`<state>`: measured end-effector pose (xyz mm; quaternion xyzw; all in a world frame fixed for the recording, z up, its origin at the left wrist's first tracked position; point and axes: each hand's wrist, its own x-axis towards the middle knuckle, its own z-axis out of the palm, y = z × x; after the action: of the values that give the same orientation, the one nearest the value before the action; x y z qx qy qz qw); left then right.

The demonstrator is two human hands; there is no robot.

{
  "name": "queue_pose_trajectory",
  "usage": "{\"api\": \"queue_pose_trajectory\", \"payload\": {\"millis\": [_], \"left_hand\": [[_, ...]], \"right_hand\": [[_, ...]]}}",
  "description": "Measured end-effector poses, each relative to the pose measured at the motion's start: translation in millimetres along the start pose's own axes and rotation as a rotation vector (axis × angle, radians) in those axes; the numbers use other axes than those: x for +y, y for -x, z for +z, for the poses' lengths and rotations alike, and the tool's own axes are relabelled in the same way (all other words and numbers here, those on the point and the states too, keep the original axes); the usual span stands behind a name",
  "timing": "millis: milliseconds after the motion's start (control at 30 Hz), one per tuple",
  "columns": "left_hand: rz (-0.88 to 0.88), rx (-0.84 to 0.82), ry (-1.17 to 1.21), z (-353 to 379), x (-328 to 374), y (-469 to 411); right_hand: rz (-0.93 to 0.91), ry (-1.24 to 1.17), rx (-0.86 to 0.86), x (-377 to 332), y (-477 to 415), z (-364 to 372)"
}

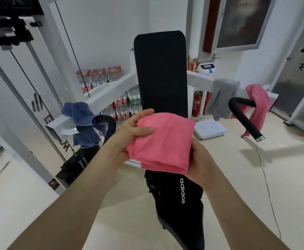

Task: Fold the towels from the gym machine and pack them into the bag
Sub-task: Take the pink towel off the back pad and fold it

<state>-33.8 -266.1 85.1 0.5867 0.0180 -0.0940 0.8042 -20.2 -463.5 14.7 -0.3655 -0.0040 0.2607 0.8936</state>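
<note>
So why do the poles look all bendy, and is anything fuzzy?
Head view: the wide lens bows the machine's posts near the edges; the poster at top right is blurred; the folded pink towel looks sharp; soft light leaves a faint shadow under the black handle.

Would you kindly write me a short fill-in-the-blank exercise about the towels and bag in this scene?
1. The left hand and right hand hold a folded towel coloured ____.
2. The draped towel at far left is ____.
3. The bag below the hands is branded ____.

Missing words: pink; blue; adidas.
</note>
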Motion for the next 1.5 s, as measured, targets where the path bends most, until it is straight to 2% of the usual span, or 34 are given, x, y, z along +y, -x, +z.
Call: {"api": "queue_pose_trajectory", "payload": {"millis": [200,433,600,867,1000,1067,1133,1200,1267,1367,1500], "left_hand": [[0.074,0.017,-0.152,9,-13,-24],[0.063,0.039,0.056,34,-30,-86],[0.121,0.156,-0.329,36,-46,-142],[0.103,0.138,-0.69,30,-67,-208],[0.105,0.228,-0.84,34,-86,-228],[0.072,0.351,-0.736,27,-102,-234],[-0.117,0.413,-0.3,19,-120,-234],[-0.324,0.25,0.216,17,-143,-227],[-0.407,0.185,0.478,22,-164,-219],[-0.378,0.236,0.593,36,-180,-218],[-0.41,0.322,0.337,38,-190,-220]], "right_hand": [[0.006,0.057,-0.032,-16,-20,-19],[0.023,0.013,-0.04,-46,-60,-53],[0.121,-0.022,0.054,-75,-98,-78],[0.181,0.042,0.07,-106,-158,-113],[0.236,0.342,-0.024,-105,-180,-132],[0.176,0.496,0.032,-106,-188,-140],[0.194,0.417,0.036,-113,-193,-148],[0.259,0.284,-0.011,-121,-196,-157],[0.342,0.307,-0.027,-122,-199,-167],[0.447,0.404,-0.011,-113,-201,-183],[0.475,0.596,0.032,-108,-198,-194]]}}
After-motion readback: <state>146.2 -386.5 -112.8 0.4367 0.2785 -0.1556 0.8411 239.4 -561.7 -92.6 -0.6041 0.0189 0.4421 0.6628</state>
